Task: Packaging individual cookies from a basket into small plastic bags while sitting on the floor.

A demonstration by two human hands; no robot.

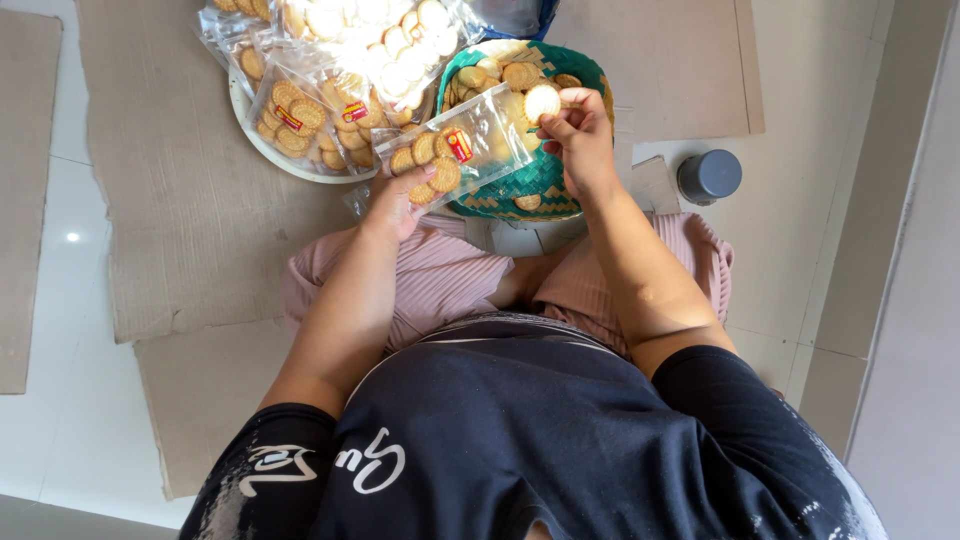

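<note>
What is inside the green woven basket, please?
The green woven basket holds loose round biscuits. The clear bag and the right hand cover much of its inside, so the rest is hidden.

Basket [500, 205] sits on floor ahead of knees, biscuits [520, 74] loose in it. Plate [262, 145] to its left, just beside, stacked with filled bags [300, 110]. Part-filled bag [462, 145] lies over basket's left rim. Lidded jar [709, 175] stands right of basket (apart). Cardboard sheet [170, 200] under plate.
</note>
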